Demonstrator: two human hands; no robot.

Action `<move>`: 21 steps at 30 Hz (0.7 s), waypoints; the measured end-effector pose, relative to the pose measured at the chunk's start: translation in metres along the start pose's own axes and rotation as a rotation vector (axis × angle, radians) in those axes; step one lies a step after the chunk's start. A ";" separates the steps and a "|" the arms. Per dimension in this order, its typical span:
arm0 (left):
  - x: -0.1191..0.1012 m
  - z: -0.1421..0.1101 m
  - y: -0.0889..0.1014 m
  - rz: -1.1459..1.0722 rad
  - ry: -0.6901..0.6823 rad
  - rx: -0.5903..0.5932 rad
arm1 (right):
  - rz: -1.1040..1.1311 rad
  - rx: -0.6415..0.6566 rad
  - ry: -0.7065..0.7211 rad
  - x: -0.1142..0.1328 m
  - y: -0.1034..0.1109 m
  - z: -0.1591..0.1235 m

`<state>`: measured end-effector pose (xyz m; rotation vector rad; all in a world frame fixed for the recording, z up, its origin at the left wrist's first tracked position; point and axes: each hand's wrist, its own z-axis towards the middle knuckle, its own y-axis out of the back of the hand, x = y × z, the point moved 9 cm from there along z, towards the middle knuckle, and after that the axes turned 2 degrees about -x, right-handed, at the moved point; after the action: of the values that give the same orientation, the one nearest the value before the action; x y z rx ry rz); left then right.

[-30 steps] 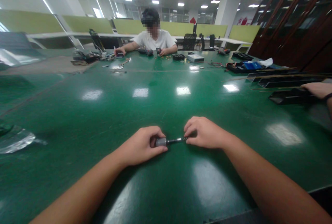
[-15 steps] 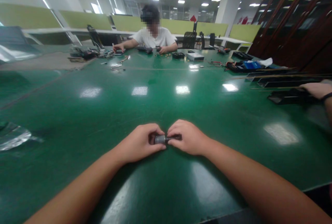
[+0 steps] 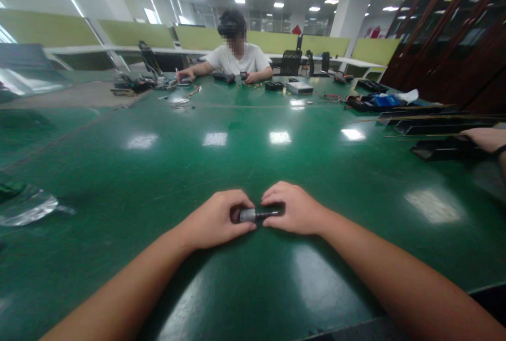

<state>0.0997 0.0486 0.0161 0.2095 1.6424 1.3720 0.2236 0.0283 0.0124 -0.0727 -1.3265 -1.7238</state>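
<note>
My left hand point(image 3: 217, 220) holds a small grey cylinder point(image 3: 247, 215) between thumb and fingers, just above or on the green tabletop. A black ribbed section and a thin dark shaft extend from the cylinder toward the right. Around that shaft my right hand point(image 3: 292, 209) is curved, thumb and fingers apart, with a gap between them and the shaft. Its exact kind I cannot make out. The cylinder's left end is partly hidden inside my left hand.
Across the green table point(image 3: 221, 167) a person in a white shirt point(image 3: 237, 59) handles small parts. At right, another person's hand point(image 3: 488, 138) rests on black channel-shaped pieces point(image 3: 438, 148). Clear plastic point(image 3: 29, 206) lies at left; a silver box point(image 3: 299, 88) sits farther back.
My right thumb and fingers have parted from the ribbed section and shaft, moving slightly right. My left hand keeps its grip on the cylinder. The view has shifted slightly.
</note>
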 end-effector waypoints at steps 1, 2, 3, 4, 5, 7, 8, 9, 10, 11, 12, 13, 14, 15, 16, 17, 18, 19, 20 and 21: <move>0.000 0.000 0.000 -0.001 0.005 -0.002 | 0.007 0.006 0.002 0.001 -0.001 0.000; 0.001 0.000 -0.001 -0.004 0.011 -0.003 | 0.015 0.011 0.003 0.002 -0.001 0.000; 0.001 0.000 -0.002 -0.006 0.016 -0.002 | 0.022 0.014 0.005 0.003 -0.002 0.000; 0.001 0.000 -0.002 -0.007 0.019 -0.001 | 0.027 0.015 0.008 0.004 -0.002 0.000; 0.001 0.001 -0.003 -0.007 0.022 0.001 | 0.031 0.015 0.011 0.006 -0.002 0.000; 0.001 0.001 -0.004 -0.009 0.024 0.003 | 0.036 0.014 0.015 0.007 -0.002 -0.001; 0.001 0.001 -0.004 -0.011 0.022 0.004 | 0.039 0.014 0.017 0.007 -0.002 -0.001; 0.001 0.001 -0.004 -0.012 0.020 0.005 | 0.042 0.013 0.022 0.007 -0.002 -0.001; 0.001 0.001 -0.004 -0.014 0.018 0.005 | 0.045 0.013 0.027 0.007 -0.002 -0.001; 0.001 0.001 -0.004 -0.014 0.017 0.006 | 0.046 0.015 0.033 0.008 -0.003 -0.001; 0.001 0.001 -0.004 -0.013 0.016 0.006 | 0.046 0.015 0.040 0.008 -0.003 -0.001; 0.001 0.001 -0.003 -0.011 0.014 0.007 | 0.045 0.016 0.046 0.008 -0.003 0.000; 0.000 0.001 -0.003 -0.010 0.011 0.007 | 0.044 0.016 0.050 0.008 -0.003 0.000; 0.000 0.001 -0.003 -0.007 0.009 0.008 | 0.042 0.015 0.051 0.007 -0.002 0.000; 0.000 0.001 -0.003 -0.005 0.006 0.009 | 0.040 0.014 0.050 0.007 -0.002 0.000; 0.000 0.001 -0.003 -0.004 0.003 0.009 | 0.038 0.013 0.050 0.007 -0.002 0.000; 0.000 0.001 -0.003 -0.004 0.001 0.009 | 0.036 0.014 0.049 0.007 -0.002 0.000; 0.000 0.001 -0.003 -0.004 0.002 0.010 | 0.034 0.015 0.047 0.007 -0.002 0.000; 0.000 0.001 -0.003 -0.005 0.004 0.011 | 0.033 0.016 0.042 0.007 -0.002 -0.001; 0.000 0.001 -0.003 -0.007 0.007 0.011 | 0.032 0.019 0.036 0.007 -0.002 -0.001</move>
<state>0.1016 0.0483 0.0137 0.2060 1.6554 1.3600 0.2190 0.0236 0.0147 -0.0518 -1.3078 -1.6779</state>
